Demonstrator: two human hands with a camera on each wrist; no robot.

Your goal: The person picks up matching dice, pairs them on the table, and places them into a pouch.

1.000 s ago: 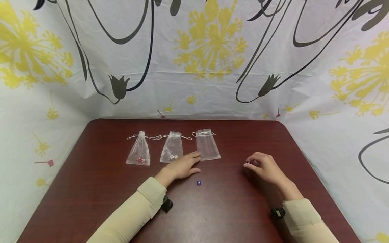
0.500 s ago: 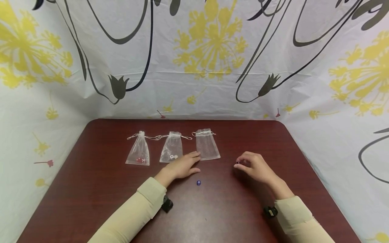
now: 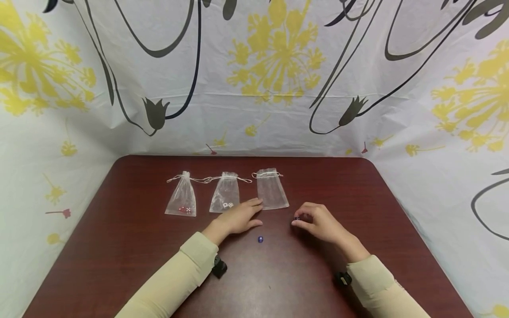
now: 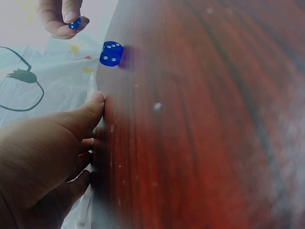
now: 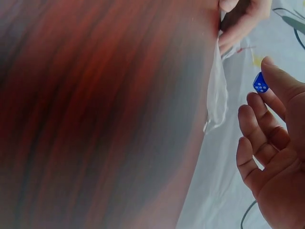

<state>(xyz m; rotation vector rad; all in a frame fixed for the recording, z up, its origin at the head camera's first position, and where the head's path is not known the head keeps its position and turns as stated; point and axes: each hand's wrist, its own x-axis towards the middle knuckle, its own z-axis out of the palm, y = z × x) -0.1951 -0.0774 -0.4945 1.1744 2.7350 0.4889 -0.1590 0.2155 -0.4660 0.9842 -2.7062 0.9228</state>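
My right hand [image 3: 322, 223] pinches a small blue die [image 5: 260, 83] between thumb and fingertips, held above the table; its other fingers are loosely bent. My left hand [image 3: 236, 217] rests palm down with fingers extended, its fingertips at the lower left corner of a sheer white drawstring bag [image 3: 273, 193]. No dice show inside that bag. On the table below the left thumb lies another blue die [image 4: 111, 53] with white pips. A middle drawstring bag [image 3: 223, 192], partly behind the left hand, contains white dice [image 3: 228, 205].
The leftmost drawstring bag [image 3: 181, 194] has red dice [image 3: 184, 210] at its bottom. All three bags lie in a row across the dark red wooden table [image 3: 139, 247]. A white patterned cloth [image 3: 254, 128] hangs behind the table and along its sides.
My right hand has moved left across the table with the blue die, coming nearer the left hand and the rightmost bag. The left hand, bags and other die have stayed put.
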